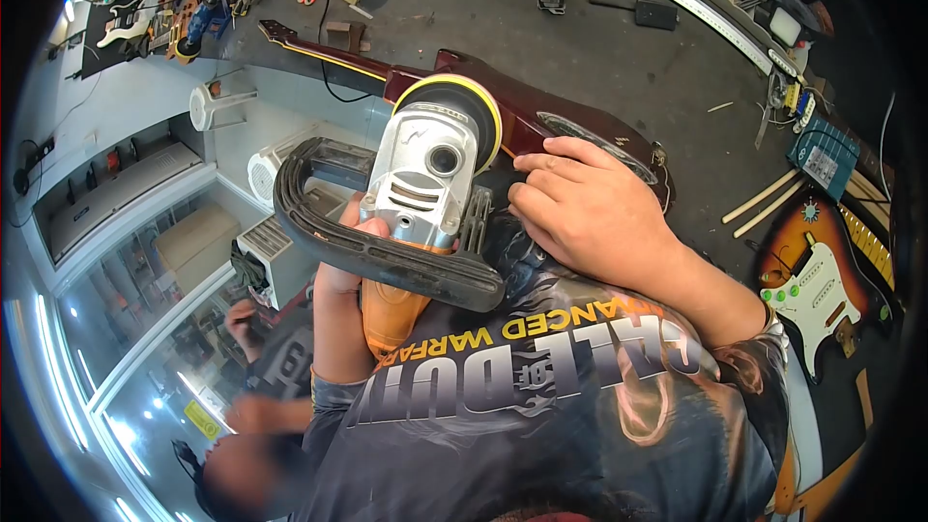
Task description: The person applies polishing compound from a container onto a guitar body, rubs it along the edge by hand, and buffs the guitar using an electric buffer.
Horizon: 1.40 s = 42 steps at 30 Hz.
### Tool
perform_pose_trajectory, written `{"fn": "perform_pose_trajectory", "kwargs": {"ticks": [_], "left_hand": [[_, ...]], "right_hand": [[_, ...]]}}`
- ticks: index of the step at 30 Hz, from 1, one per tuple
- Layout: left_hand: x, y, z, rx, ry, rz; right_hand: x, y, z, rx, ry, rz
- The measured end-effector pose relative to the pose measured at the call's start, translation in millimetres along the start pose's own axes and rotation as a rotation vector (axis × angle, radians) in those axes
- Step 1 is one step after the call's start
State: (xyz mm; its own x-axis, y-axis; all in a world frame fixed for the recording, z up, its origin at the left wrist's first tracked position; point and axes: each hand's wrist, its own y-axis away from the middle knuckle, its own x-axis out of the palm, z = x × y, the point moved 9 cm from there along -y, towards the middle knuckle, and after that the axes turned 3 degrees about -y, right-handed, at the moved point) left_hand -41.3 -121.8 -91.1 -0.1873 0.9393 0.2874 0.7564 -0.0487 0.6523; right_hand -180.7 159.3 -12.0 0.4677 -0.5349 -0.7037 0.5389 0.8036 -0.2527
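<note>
Our left hand is wrapped about the polisher, digits curled on its body inside the loop handle, though much of that grip is hidden. Our right hand has its fingers bent and pressed together at the near edge of the guitar; its thumb is out of sight, so we cannot tell whether it pinches. The guitar lies just beyond both hands, and the pad overlaps it, contact unclear. We judge the step in hand to be bringing the polisher to bear there; the next move calls for 2 steady hands, right fingers clear of the pad
</note>
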Motion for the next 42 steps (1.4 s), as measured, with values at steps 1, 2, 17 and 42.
{"fn": "perform_pose_trajectory", "kwargs": {"ticks": [1,2,17,42], "left_hand": [[-2.5,0.6,1.5,-0.008,-0.004,-0.011],[-3.2,0.7,1.0,-0.005,-0.01,-0.026],[11.8,2.8,-6.1,0.052,-0.052,-0.088],[19.1,12.3,-31.2,0.03,-0.265,-0.184]], "right_hand": [[0.4,0.5,0.0,-0.001,0.002,0.0],[0.6,0.5,0.0,-0.003,0.005,0.0],[0.5,1.0,2.5,0.001,0.017,-0.022],[-2.9,-1.2,0.9,0.014,0.037,-0.012]]}}
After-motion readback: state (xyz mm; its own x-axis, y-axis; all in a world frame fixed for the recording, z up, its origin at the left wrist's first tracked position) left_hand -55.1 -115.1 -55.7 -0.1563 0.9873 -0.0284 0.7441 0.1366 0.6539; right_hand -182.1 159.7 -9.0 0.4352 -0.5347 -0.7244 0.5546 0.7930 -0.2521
